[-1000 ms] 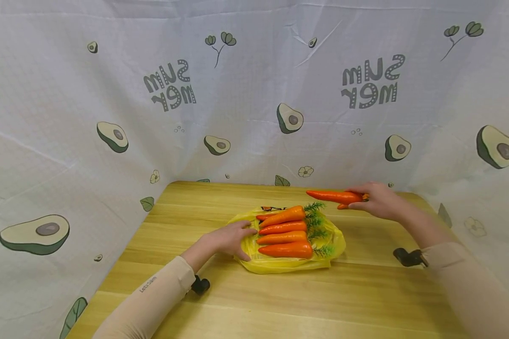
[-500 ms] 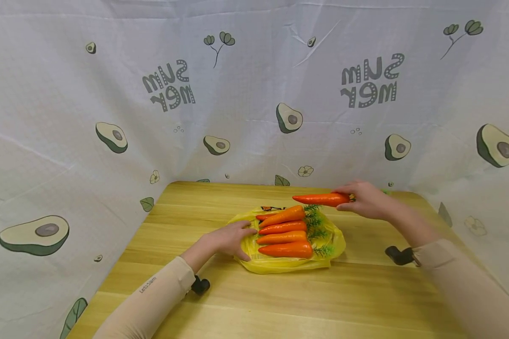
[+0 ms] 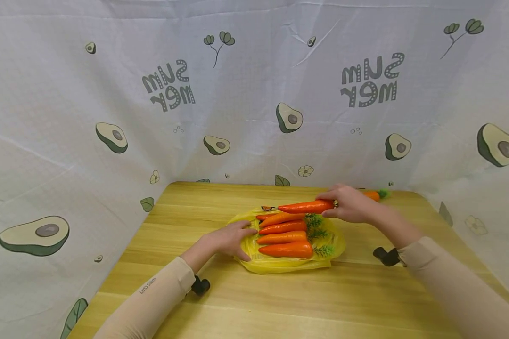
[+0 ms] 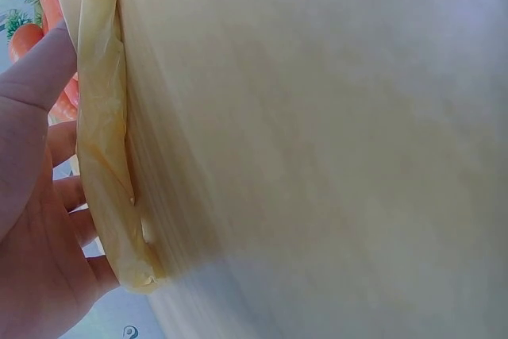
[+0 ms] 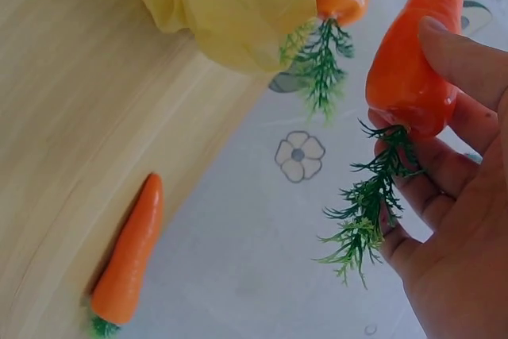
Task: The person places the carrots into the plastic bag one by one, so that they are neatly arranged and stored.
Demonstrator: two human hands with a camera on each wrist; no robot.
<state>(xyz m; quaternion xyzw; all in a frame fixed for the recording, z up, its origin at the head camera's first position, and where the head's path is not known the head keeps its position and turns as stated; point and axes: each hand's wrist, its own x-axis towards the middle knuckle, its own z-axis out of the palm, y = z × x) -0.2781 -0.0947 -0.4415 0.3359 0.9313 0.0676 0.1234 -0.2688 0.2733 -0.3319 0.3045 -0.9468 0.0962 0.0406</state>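
Note:
Several orange carrots (image 3: 285,249) with green tops lie side by side on an opened yellow plastic bag (image 3: 292,268) in the head view. My left hand (image 3: 231,239) rests at the bag's left edge, fingers spread. In the left wrist view, the thumb (image 4: 44,69) and fingers reach over the bag's rolled rim. My right hand (image 3: 349,205) grips another carrot (image 3: 307,206) near its leafy end, above the far side of the row, tip pointing left. Its green leaves (image 5: 365,204) hang down in the right wrist view. Behind the right hand, one carrot (image 5: 131,260) lies on the table.
The wooden table (image 3: 254,306) runs back to a white curtain (image 3: 246,94) printed with avocados and lettering. The loose carrot lies near the table's far right edge. A small black camera is strapped at each wrist.
My right hand has moved left and slightly nearer with its carrot, which is now over the row in the bag. The loose carrot has come into view behind it. The left hand stays put.

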